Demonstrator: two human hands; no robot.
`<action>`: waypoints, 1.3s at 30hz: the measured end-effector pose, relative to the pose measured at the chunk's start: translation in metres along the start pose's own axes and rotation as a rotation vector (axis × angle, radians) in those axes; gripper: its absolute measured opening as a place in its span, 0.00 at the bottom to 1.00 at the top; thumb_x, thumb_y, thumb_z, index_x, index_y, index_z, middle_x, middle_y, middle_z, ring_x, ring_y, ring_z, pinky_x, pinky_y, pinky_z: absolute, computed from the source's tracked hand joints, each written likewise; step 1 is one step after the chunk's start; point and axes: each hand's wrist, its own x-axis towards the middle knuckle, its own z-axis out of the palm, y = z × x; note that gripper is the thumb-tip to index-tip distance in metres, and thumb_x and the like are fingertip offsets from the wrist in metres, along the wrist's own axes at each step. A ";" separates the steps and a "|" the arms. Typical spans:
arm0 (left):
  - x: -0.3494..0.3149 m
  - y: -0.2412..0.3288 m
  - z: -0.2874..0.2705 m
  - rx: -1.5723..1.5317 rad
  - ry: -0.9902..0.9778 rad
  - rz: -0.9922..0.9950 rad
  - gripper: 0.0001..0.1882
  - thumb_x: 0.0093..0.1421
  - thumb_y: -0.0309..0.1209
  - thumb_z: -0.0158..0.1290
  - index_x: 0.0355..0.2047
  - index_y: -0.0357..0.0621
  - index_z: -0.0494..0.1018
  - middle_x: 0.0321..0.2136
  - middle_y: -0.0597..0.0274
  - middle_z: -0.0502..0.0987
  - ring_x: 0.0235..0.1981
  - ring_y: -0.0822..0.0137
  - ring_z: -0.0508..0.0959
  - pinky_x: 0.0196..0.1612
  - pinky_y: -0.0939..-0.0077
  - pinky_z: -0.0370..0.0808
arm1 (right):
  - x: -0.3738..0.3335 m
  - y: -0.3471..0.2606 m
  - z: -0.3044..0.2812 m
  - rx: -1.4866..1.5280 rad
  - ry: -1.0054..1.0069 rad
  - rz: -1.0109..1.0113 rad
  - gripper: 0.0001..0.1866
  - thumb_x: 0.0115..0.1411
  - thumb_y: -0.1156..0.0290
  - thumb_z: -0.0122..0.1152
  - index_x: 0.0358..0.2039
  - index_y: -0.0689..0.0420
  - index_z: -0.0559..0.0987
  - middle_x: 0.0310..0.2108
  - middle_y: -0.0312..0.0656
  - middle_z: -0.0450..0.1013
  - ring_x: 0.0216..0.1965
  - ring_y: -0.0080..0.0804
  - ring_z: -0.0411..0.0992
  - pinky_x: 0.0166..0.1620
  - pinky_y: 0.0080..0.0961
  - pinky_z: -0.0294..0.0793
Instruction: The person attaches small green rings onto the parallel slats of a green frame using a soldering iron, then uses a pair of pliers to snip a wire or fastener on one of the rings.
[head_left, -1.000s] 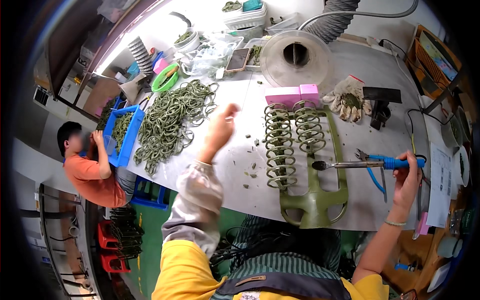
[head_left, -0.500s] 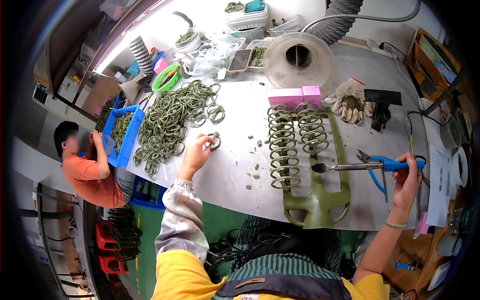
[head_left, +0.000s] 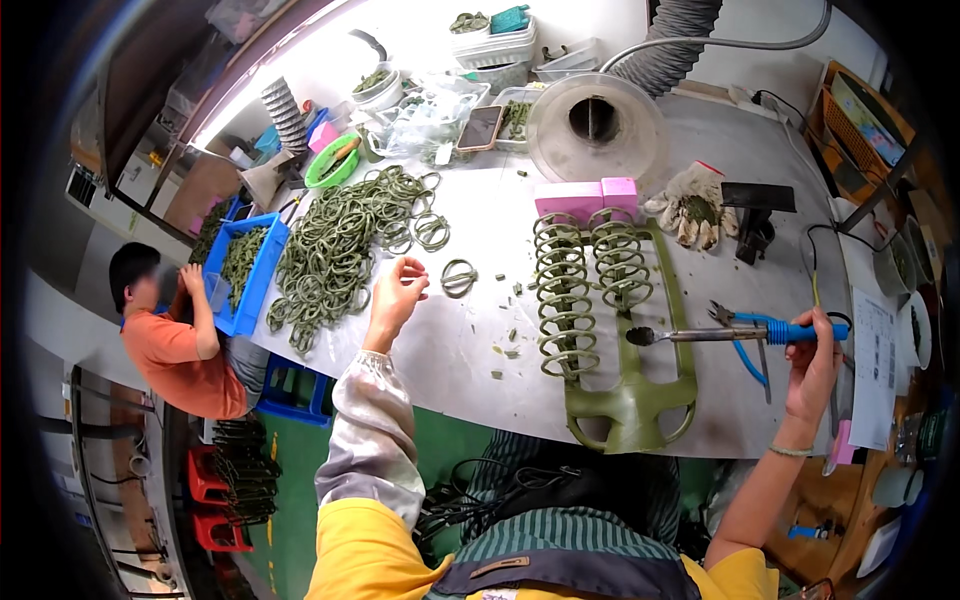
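Note:
My left hand (head_left: 396,300) is just above the table with its fingers loosely apart and nothing in them. To its right, apart from the fingertips, a couple of green rings (head_left: 459,279) lie on the tabletop. A large heap of similar rings (head_left: 335,235) spreads to its upper left. My right hand (head_left: 815,368) grips the blue handle of a soldering iron (head_left: 715,334), whose wide, blackened tip points left over an olive-green frame (head_left: 640,405). Two columns of stacked green rings (head_left: 567,300) rest along this frame, their far ends near pink blocks (head_left: 585,198).
Blue-handled pliers (head_left: 742,345) lie under the iron. Beyond are a stained glove (head_left: 695,205), a black stand (head_left: 756,215), a round extraction hood (head_left: 597,125) and a phone (head_left: 480,128). Green scraps (head_left: 512,335) dot the table. At left, a person in orange (head_left: 185,360) works by a blue tray (head_left: 245,270).
My left hand has let go of a ring, which now lies farther right on the table. The hand has drawn slightly away; the right hand and iron have barely moved.

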 end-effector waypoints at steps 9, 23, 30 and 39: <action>-0.008 0.001 0.042 0.505 -0.020 0.088 0.15 0.50 0.34 0.61 0.39 0.51 0.76 0.39 0.54 0.69 0.43 0.57 0.70 0.47 0.65 0.70 | -0.001 -0.002 -0.006 -0.002 -0.005 -0.001 0.13 0.58 0.59 0.62 0.24 0.55 0.78 0.23 0.36 0.75 0.17 0.17 0.68 0.25 0.11 0.68; -0.060 0.153 0.055 -0.253 -0.438 0.357 0.11 0.63 0.21 0.53 0.46 0.37 0.75 0.36 0.64 0.80 0.35 0.76 0.78 0.39 0.82 0.74 | 0.002 0.004 -0.008 -0.030 0.005 0.005 0.12 0.58 0.61 0.63 0.27 0.57 0.79 0.24 0.36 0.75 0.18 0.18 0.68 0.24 0.13 0.69; -0.084 0.184 0.130 0.052 -0.596 0.520 0.11 0.60 0.23 0.56 0.42 0.37 0.71 0.35 0.59 0.79 0.40 0.68 0.80 0.42 0.74 0.75 | 0.003 0.013 -0.001 0.007 -0.019 0.018 0.10 0.59 0.64 0.62 0.27 0.58 0.77 0.24 0.37 0.74 0.18 0.20 0.68 0.24 0.15 0.68; -0.073 0.169 0.160 0.119 -0.628 0.536 0.11 0.58 0.25 0.59 0.40 0.35 0.73 0.32 0.59 0.80 0.36 0.67 0.81 0.40 0.73 0.76 | 0.009 0.038 0.001 0.096 -0.027 0.119 0.11 0.59 0.64 0.61 0.28 0.60 0.77 0.22 0.37 0.73 0.17 0.21 0.69 0.24 0.16 0.71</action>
